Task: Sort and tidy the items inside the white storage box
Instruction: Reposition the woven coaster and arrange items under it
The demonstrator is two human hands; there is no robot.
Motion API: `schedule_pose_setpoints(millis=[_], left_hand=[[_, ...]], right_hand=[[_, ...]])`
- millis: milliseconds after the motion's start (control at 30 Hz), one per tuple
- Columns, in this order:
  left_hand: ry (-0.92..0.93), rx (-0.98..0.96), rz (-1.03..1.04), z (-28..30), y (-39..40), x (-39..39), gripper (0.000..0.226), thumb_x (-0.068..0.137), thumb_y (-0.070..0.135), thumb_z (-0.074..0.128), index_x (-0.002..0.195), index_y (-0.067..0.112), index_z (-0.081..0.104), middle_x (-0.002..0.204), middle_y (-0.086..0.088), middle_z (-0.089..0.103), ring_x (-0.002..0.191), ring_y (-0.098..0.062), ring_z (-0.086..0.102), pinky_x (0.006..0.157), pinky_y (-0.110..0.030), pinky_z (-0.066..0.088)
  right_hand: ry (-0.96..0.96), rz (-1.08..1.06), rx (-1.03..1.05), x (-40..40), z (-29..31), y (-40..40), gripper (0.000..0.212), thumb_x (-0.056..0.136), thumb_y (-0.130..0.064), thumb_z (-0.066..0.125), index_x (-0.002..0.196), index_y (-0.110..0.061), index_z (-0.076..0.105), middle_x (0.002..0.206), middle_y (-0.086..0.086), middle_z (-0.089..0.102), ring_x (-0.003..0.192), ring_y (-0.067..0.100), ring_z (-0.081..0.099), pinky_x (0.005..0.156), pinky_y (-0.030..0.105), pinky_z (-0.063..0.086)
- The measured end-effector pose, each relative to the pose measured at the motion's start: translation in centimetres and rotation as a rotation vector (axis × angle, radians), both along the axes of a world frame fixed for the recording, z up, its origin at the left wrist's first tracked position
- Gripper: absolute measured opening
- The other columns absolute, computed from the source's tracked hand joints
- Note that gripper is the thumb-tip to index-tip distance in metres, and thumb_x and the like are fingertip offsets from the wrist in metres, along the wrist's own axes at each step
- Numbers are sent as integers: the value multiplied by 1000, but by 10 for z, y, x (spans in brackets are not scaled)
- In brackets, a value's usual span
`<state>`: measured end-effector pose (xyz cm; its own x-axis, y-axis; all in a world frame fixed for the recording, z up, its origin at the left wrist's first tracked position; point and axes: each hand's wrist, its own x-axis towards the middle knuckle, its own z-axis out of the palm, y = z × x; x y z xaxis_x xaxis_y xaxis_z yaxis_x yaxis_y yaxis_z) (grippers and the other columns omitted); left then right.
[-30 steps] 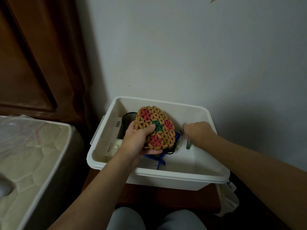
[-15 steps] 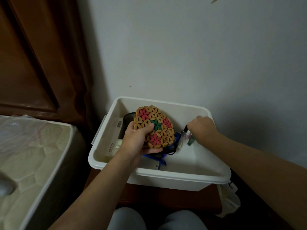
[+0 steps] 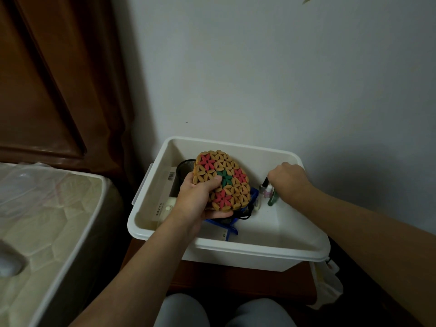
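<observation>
Since a second ago our right hand (image 3: 289,179) has drifted toward the box's right wall, fingers curled down over a cluster of small bottles (image 3: 269,191), while the left hand (image 3: 195,199) keeps gripping the woven mat (image 3: 223,182) upright over the box's middle. From the head camera we see the white storage box (image 3: 259,246) on a brown desk (image 3: 236,279) against the wall (image 3: 259,79), holding a black mesh cup (image 3: 185,167) at back left and a blue rack (image 3: 232,226) under the mat, with a mattress (image 3: 47,220) at left.

Left grip (image 3: 195,199) clenched, right (image 3: 289,179) seemingly pinching.
</observation>
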<state>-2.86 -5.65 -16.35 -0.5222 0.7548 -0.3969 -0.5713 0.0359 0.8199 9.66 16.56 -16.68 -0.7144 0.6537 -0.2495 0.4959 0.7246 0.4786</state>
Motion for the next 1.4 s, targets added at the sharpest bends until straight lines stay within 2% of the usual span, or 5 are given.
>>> schedule_pose_setpoints(millis=[433, 567, 800, 1133, 1400], left_hand=[[23, 10, -36, -1, -1, 1, 39, 98, 18, 70, 133, 25, 56, 123, -12, 72, 102, -38, 75, 70, -53, 65], [24, 49, -49, 1, -2, 1, 41, 97, 19, 72, 134, 27, 58, 122, -11, 74, 104, -37, 76, 73, -54, 64], [51, 137, -292, 7, -6, 6, 44, 96, 26, 73, 138, 30, 58, 127, -11, 73, 110, -39, 73, 76, -53, 64], [296, -87, -374, 11, 0, 23, 42, 100, 41, 66, 135, 24, 52, 121, -8, 74, 100, -30, 77, 69, -44, 67], [1057, -309, -384, -5, 3, 30, 20, 102, 24, 53, 115, 31, 66, 110, 3, 70, 99, -17, 69, 89, -43, 59]], right_hand=[[307, -22, -111, 16, 14, -7, 20, 98, -16, 66, 117, -13, 71, 114, 6, 70, 110, 23, 62, 82, 32, 55], [1140, -329, -699, 20, 21, -22, 33, 104, -41, 60, 124, -17, 66, 115, 2, 73, 93, 17, 73, 77, 25, 60], [1006, -557, -1835, 20, 27, -45, 66, 93, -62, 68, 145, -23, 59, 138, 8, 69, 127, 31, 66, 102, 53, 57], [1131, -604, -1455, 53, 45, -35, 72, 70, -30, 95, 134, -14, 65, 119, 10, 78, 108, 33, 76, 92, 57, 61], [675, -467, -636, 64, 59, -26, 83, 67, -52, 93, 137, -19, 63, 129, 3, 68, 103, 17, 65, 83, 30, 54]])
